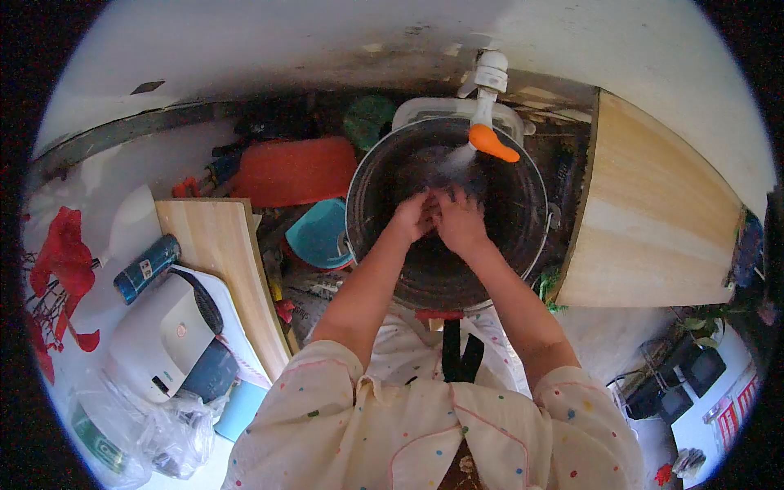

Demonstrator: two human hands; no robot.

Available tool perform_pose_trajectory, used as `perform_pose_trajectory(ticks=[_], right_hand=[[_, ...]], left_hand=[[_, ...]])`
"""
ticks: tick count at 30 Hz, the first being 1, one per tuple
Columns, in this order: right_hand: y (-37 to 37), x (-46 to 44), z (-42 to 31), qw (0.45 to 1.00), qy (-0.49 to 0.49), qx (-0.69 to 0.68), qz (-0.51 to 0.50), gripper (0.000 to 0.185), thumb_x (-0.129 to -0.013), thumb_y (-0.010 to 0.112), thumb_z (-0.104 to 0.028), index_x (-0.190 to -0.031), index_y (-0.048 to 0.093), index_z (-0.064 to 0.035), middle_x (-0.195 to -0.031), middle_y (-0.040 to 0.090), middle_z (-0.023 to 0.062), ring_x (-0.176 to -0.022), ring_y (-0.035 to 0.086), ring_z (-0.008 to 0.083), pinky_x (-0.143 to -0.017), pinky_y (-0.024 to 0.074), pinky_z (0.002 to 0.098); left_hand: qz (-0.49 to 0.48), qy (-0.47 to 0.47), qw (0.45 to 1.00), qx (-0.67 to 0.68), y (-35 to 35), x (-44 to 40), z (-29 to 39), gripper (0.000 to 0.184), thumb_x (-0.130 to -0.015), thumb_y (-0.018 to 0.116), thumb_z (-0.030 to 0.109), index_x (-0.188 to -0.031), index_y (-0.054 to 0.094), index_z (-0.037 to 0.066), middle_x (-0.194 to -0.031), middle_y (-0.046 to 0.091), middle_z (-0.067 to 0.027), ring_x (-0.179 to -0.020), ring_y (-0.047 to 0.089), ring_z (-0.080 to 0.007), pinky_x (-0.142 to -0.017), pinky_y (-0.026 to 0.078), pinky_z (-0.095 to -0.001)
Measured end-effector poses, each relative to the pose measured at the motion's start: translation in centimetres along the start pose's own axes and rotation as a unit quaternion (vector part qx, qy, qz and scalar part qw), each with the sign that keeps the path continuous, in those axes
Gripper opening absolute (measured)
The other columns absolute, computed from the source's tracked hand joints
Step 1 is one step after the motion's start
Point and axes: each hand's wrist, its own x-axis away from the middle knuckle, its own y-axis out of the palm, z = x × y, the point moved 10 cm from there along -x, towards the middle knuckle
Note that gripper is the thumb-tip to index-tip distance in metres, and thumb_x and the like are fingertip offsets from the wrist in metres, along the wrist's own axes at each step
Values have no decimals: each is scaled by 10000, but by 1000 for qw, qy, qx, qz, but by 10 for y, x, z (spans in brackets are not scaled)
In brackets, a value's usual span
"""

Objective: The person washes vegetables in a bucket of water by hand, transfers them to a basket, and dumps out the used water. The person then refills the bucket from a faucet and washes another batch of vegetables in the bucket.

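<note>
A large dark round bucket (pixel 392 273) with a metal rim stands in front of me. Above its far side a white tap (pixel 491 73) with an orange spout piece (pixel 493 144) sends a spray of water (pixel 454 166) down and to the left. Both my hands are over the bucket, just below the spray. My left hand (pixel 414 215) and my right hand (pixel 460 220) are close together, their fingers meeting near the middle. The right fingers look spread; the left ones are slightly bent and partly blurred. I see no object in either hand.
Left of the bucket are a red basin (pixel 298 170) and a light blue container (pixel 318 234). Wooden boards flank the space, one left (pixel 220 261) and one right (pixel 649 212). A white appliance (pixel 163 335) and plastic bags (pixel 184 429) lie at the lower left. A wall (pixel 327 49) runs behind.
</note>
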Motion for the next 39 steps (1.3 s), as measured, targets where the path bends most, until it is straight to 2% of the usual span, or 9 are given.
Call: perform_pose_trajectory(ticks=[2,5,9,14,21,24,26,30,39], right_hand=[[-33,9,-16,972,-47,216,76,281,-897,527,-160,-1141,605,-44,-1243,581,159,-1157,551,324,-986,450,424],[-87,14,-11,991,-71,22,113,331,-848,508,-58,-1166,600,-64,-1255,562,148,-1198,507,366,-1026,416,440],[-191,18,-15,946,-45,158,280,539,-784,644,-85,-1304,505,-65,-1217,567,126,-1185,498,348,-989,417,450],[-158,-25,73,979,174,87,60,350,-899,563,-172,-1240,523,-104,-1018,646,186,-957,616,385,-769,504,490],[-163,-23,68,982,93,73,150,224,-925,498,-185,-1125,557,-103,-932,661,173,-871,631,400,-705,497,515],[-166,-23,62,983,90,76,142,231,-931,484,-189,-1132,556,-101,-944,661,178,-869,631,401,-704,496,516],[-163,-24,65,982,106,82,132,244,-936,474,-201,-1145,556,-106,-951,663,172,-865,630,400,-705,495,515],[-159,-23,70,981,117,82,132,262,-943,466,-221,-1167,554,-119,-959,666,163,-864,631,397,-709,494,516],[-165,-17,64,977,156,60,130,257,-941,514,-229,-1172,595,-151,-955,668,179,-886,629,392,-750,502,484]], left_hand=[[87,24,990,-105,-9,13,8,270,-966,500,209,-1201,598,120,-1113,643,-48,-1002,600,-202,-874,501,-373],[108,96,951,-275,-6,22,21,269,-920,579,174,-1181,615,123,-1112,649,-35,-990,613,-231,-874,503,-388],[131,109,926,-337,-8,22,18,283,-880,619,159,-1157,631,104,-1098,661,-50,-952,630,-227,-861,508,-365],[121,270,594,-748,31,46,29,333,-825,631,145,-1148,627,67,-1100,645,-166,-967,633,-320,-883,507,-388],[100,360,463,-804,98,111,34,300,-830,610,146,-1118,634,67,-1087,622,-179,-1005,594,-370,-899,491,-439],[92,357,505,-780,113,93,52,273,-869,575,176,-1106,625,53,-1041,641,-158,-937,618,-345,-845,513,-445],[26,194,916,-351,84,48,52,259,-944,493,218,-1070,606,21,-966,651,-151,-847,635,-295,-760,535,-416],[106,86,989,-65,90,28,62,308,-1012,352,228,-1035,540,-14,-917,645,-185,-752,634,-271,-651,539,-365],[123,44,990,47,83,-12,55,265,-984,323,91,-1120,500,-52,-898,608,-184,-731,643,-266,-637,584,-385]])
